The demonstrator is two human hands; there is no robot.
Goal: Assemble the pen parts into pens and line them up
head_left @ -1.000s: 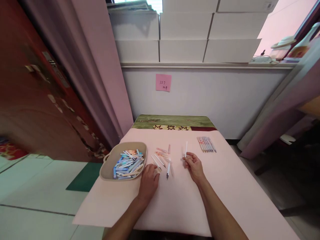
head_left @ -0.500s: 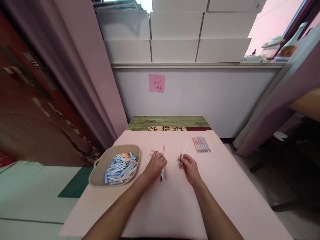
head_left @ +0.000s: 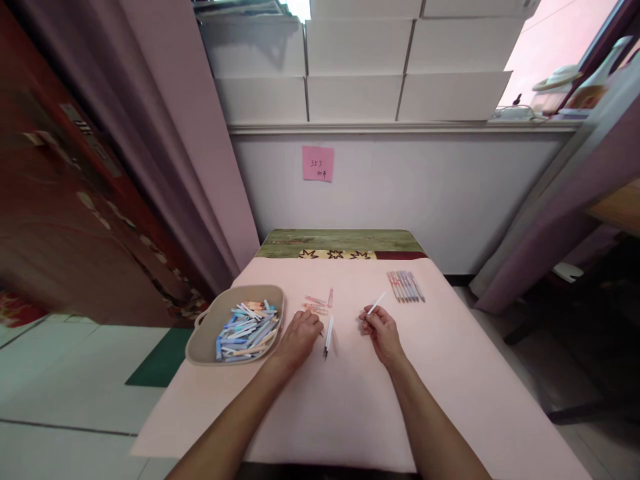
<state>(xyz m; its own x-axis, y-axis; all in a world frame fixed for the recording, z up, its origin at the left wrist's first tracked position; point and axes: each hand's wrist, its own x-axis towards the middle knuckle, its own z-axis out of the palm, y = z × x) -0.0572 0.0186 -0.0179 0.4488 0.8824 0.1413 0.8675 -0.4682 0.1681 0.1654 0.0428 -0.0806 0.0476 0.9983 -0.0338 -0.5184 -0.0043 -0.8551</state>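
A slim white plastic stick [head_left: 377,303] is held up at a slant above the pink sheet [head_left: 370,413] that covers the table, pinched between the thumb and fingertips of the right hand [head_left: 383,333]; the other fingers are curled in towards the palm. The left hand [head_left: 299,339] is laid low over the sheet, palm down, its fingers close together and bent; a small dark tip shows just beside them, but whether anything is being gripped cannot be told. Between the hands, nearer the left, slender white pen refills with dark tips [head_left: 329,335] are seen lying side by side. Just beyond the left fingers, clear plastic pen parts with pink-orange print [head_left: 315,301] are scattered. Beyond the right hand, towards the right, a neat row of pens with clear, pink and greyish printed barrels [head_left: 406,288] is laid out. Left of the left hand, a beige, round-cornered basket with a loop handle [head_left: 199,343] is filled with blue, white and beige pens [head_left: 247,335]. On the pale wall [head_left: 400,173], a pink square paper note [head_left: 318,163] is marked by hand with "357", and smaller characters below it cannot be read surely. The print on the pens is too small to be read.
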